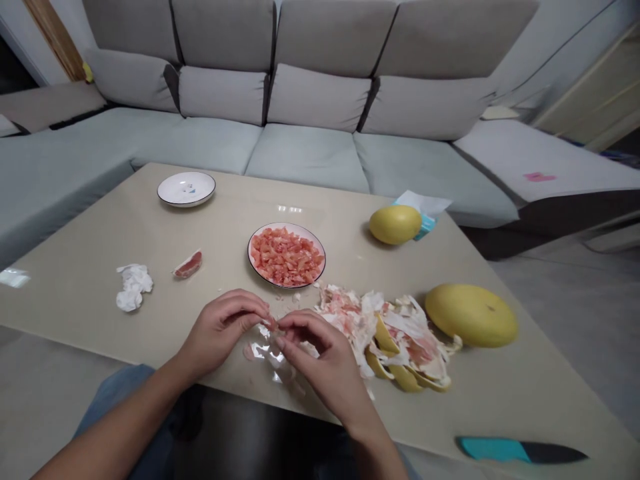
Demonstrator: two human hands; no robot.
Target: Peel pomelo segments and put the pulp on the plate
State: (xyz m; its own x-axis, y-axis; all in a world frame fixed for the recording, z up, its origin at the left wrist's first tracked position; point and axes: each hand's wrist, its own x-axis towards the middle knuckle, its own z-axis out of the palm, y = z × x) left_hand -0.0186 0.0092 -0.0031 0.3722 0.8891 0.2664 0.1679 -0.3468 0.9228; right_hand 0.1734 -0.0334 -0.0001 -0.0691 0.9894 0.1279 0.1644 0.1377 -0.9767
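Above the table's near edge, my left hand (227,330) and my right hand (320,357) meet with fingertips pinched around a small piece of pink pomelo flesh (271,325). The fingers partly cover the piece. Just beyond them sits a dark-rimmed white plate (251,261) heaped with red pomelo pulp (287,257). A pile of pomelo peel and membrane (390,333) lies close to my right hand. Farther left, an unpeeled-looking pomelo segment (189,265) rests on the tabletop, and small scraps are scattered below the plate.
Two whole yellow pomelos (471,315) stand on the right, the farther one by a blue tissue pack (426,223). A teal-handled knife (523,450) lies at the near right edge. Crumpled tissue (133,287) and a white plate (175,191) are on the left. A sofa (305,157) lines the back.
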